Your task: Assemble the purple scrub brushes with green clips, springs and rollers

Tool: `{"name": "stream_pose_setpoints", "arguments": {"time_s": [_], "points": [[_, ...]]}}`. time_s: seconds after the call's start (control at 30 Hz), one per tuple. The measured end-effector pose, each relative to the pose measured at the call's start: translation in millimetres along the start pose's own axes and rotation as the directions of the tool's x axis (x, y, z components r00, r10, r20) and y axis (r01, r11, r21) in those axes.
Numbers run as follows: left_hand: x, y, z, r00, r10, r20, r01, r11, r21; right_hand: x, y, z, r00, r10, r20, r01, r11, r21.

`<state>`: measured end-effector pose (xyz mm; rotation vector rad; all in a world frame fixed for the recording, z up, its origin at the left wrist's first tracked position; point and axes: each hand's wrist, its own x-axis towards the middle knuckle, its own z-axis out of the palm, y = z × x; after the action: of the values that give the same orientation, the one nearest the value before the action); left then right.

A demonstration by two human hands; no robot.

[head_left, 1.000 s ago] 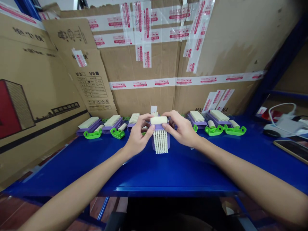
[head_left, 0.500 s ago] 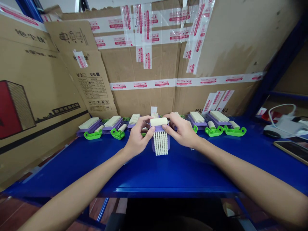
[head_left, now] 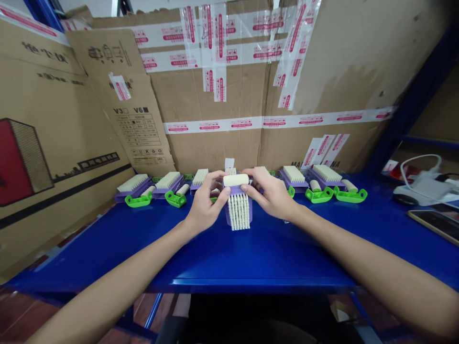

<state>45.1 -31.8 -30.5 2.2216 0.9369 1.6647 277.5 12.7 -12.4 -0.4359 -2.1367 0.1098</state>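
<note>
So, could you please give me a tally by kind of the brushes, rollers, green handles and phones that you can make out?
Brushes, partly hidden ones included: 8
Rollers plainly in view: 5
Green handles plainly in view: 4
Phone: 1
Total: 18
Mostly hidden green bits and rollers are left out.

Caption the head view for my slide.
Left hand and right hand hold a purple brush with cream roller; more brushes behind on the blue table.
</note>
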Motion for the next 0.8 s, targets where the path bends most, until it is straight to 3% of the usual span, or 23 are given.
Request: {"name": "stream_pose_setpoints", "arguments": {"time_s": [0.8], "points": [[-1.4, -4.9, 0.1, 0.997, -0.069, 0.037, 0.071, 0.996, -0.053, -0.1, -1.6, 0.1, 0.998, 0.057, 0.039, -0.056, 0.998, -0.023]]}}
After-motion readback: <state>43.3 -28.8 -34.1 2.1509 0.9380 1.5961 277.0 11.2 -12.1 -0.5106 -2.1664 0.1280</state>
